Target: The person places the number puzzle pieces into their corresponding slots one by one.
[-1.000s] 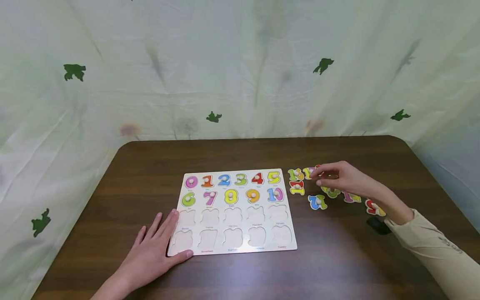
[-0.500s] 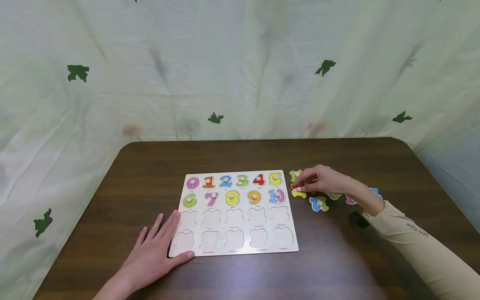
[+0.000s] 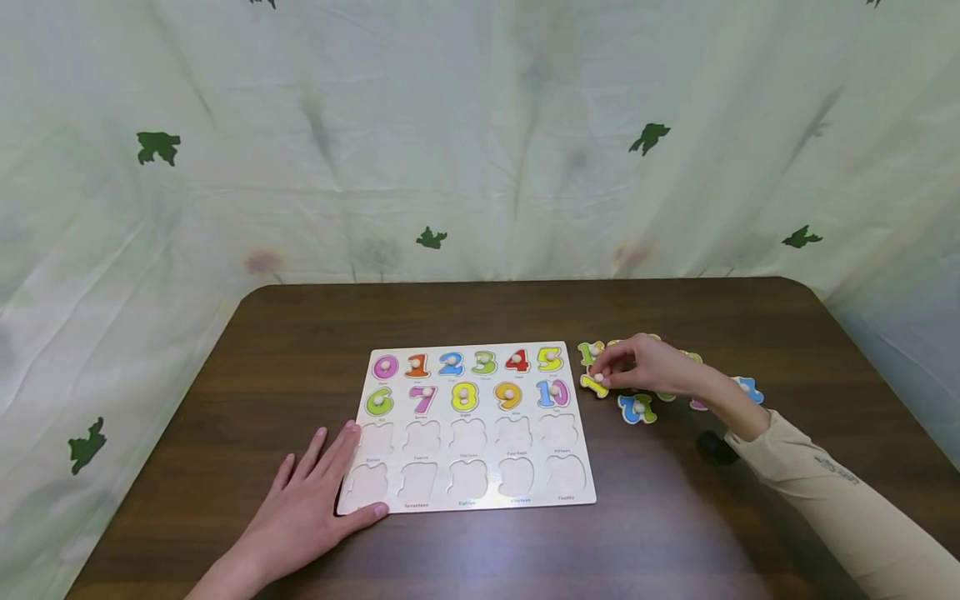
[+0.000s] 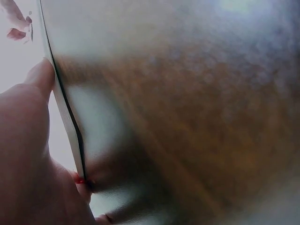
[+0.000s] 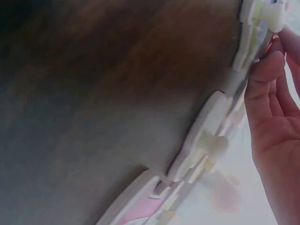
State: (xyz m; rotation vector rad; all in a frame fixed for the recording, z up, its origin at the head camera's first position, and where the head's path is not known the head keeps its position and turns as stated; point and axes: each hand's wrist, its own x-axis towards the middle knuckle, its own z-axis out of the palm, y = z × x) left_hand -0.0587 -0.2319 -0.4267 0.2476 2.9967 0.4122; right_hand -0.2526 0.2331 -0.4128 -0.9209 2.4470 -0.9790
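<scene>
- Cloth is hanging behind the table.
- Right hand is pinching the yellow piece at the board's two o'clock; seemingly light, stiff, best held by its knob.
- Left hand is resting spread, eight o'clock.

Pale patterned cloth hangs behind a brown table.

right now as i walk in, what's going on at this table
A person is partway through a number puzzle. Their left hand rests at the left edge of the white board, while their right hand pinches a piece with a yellow 1 just off its right side. Numbers 0 to 10 sit in their slots; the two lower rows are unfilled. Other loose pieces lie near the right hand.
</scene>
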